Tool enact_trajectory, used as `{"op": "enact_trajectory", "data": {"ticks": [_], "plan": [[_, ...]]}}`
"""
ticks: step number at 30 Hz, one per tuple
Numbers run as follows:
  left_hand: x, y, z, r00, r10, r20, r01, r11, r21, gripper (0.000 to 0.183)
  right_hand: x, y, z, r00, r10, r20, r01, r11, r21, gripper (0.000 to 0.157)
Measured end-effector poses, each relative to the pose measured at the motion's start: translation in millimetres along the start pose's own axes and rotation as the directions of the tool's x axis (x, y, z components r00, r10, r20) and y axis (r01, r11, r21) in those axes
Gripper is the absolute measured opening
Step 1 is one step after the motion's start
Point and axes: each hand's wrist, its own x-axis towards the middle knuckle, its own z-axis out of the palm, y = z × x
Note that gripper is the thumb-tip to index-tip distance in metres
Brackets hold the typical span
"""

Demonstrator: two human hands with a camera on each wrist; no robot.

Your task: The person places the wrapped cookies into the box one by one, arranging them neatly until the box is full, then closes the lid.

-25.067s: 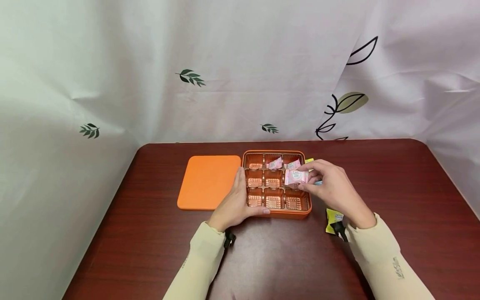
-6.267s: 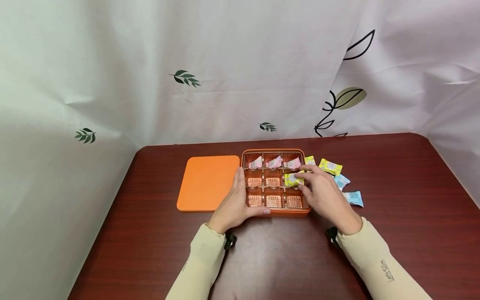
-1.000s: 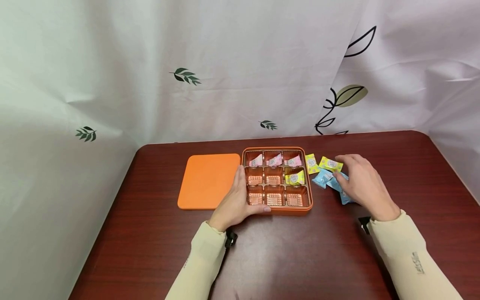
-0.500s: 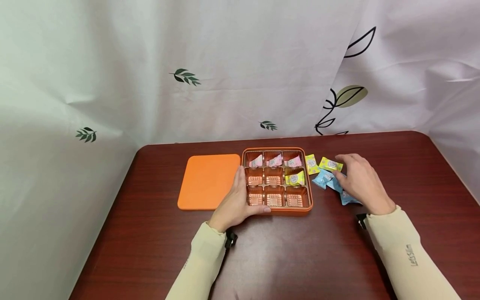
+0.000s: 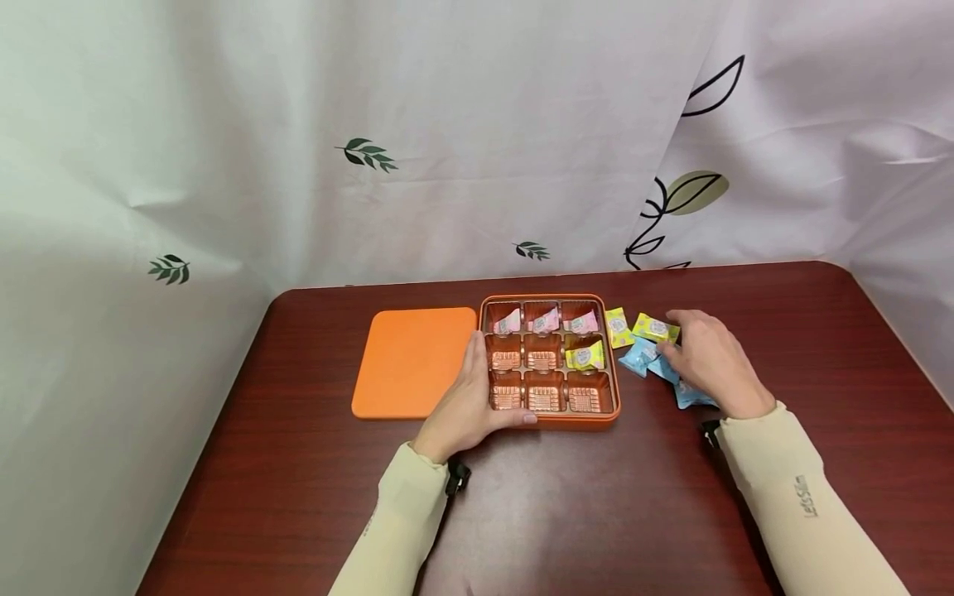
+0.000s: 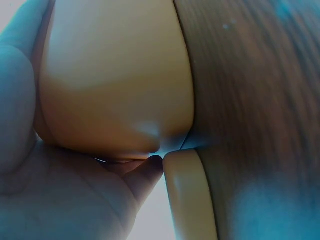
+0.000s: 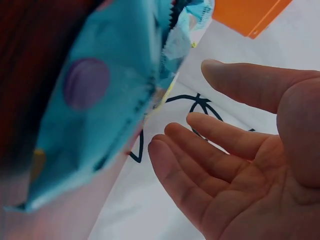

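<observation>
In the head view, an open orange box [image 5: 553, 421] with a nine-compartment tray stands before me. Pink-wrapped candies [image 5: 544, 320] fill its back row, and a yellow-wrapped candy [image 5: 585, 356] lies in the middle row's right compartment. My left hand [image 5: 462, 410] rests against the box's front left corner, fingers straight along the left side and thumb along the front. My right hand [image 5: 711, 360] hovers beside a loose yellow candy [image 5: 656, 328] and over blue-wrapped candies [image 5: 639, 357]. The right wrist view shows its fingers [image 7: 190, 192] apart from the thumb, holding nothing.
An orange lid [image 5: 413, 364] lies flat at the box's left. Another yellow candy [image 5: 618, 327] lies by the box's right side. A white patterned curtain [image 5: 477, 149] hangs behind the dark red table [image 5: 566, 505].
Since the oldest frame, pink candies came to fill the back row and a yellow one entered the middle row. Over the last second my right hand shifted slightly left; the left stayed still.
</observation>
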Motion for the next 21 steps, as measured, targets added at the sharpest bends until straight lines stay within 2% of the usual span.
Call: {"op": "enact_trajectory", "data": {"ticks": [7,10,21], "plan": [[0.3,-0.2,0.3,1.000,0.001,-0.002,-0.001,1.000,0.001,0.137,6.4,1.8,2.6,0.992,0.048,0.117,-0.045,0.999,-0.029,0.066],[0.5,-0.2,0.5,1.000,0.002,-0.004,-0.002,1.000,0.002,0.137,8.4,2.0,3.8,0.987,0.069,0.142,-0.064,0.997,-0.039,0.071],[0.8,-0.2,1.0,1.000,0.003,-0.010,-0.003,1.000,0.003,0.138,8.8,6.8,8.4,0.995,-0.017,0.097,0.022,0.998,-0.051,0.056]]}}
